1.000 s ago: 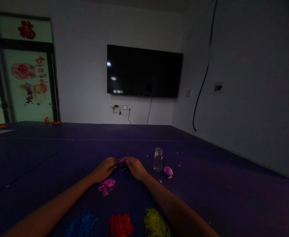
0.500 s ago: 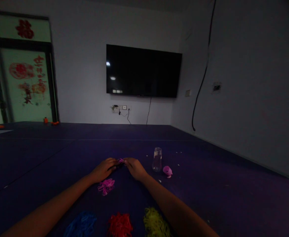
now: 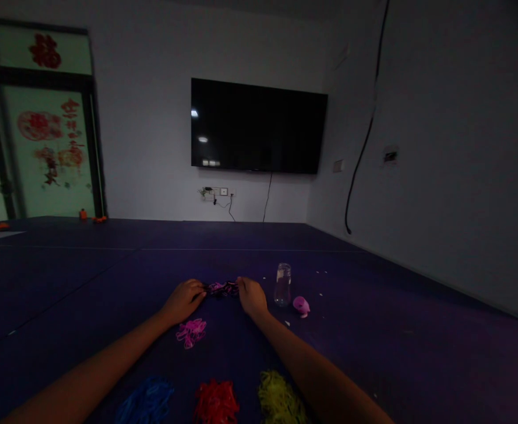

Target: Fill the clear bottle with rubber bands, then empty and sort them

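Note:
A loose tangle of pink and black rubber bands (image 3: 221,288) lies between my two hands on the dark purple surface. My left hand (image 3: 185,301) has its fingers closed at the left end of the tangle. At the right end, my right hand (image 3: 252,297) pinches dark strands between thumb and fingers. A smaller pile of pink rubber bands (image 3: 191,333) rests just below my left hand, apart from it. Closer to me sit a blue pile (image 3: 147,401), a red pile (image 3: 216,401) and a yellow pile (image 3: 280,398) of similar bands.
Right of my right hand stands a clear bottle (image 3: 282,286) with no cap on it. Beside it lies a small pink-purple object (image 3: 302,305). White scraps dot the purple surface (image 3: 373,330). A television (image 3: 259,126) hangs on the far wall; orange items (image 3: 99,219) sit by the door.
My hands have moved apart, the right one to the right. More of the pink and black tangle now shows, spread out between them. The piles and bottle stay in place.

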Demonstrator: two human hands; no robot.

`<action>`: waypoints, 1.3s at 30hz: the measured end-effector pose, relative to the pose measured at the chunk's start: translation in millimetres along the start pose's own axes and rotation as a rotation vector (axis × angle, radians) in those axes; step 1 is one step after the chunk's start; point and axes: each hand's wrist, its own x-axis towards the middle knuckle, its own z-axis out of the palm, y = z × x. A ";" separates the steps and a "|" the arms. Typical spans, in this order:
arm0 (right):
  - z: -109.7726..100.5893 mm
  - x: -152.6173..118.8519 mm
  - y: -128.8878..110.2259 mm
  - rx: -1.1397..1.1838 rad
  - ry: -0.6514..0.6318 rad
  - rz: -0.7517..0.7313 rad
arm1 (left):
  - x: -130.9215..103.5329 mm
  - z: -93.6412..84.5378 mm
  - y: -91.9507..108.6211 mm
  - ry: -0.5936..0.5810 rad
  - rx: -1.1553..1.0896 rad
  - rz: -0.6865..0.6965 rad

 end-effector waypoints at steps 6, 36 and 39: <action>0.8 2.1 2.4 0.108 0.004 0.023 | -0.9 1.8 -1.1 0.000 -0.024 0.060; -0.6 1.9 -4.6 -0.166 -0.124 -0.093 | -1.7 8.0 -9.4 -0.120 0.004 0.064; 0.9 1.2 -5.7 -0.123 -0.155 -0.248 | -1.5 10.0 -11.5 -0.154 0.004 0.036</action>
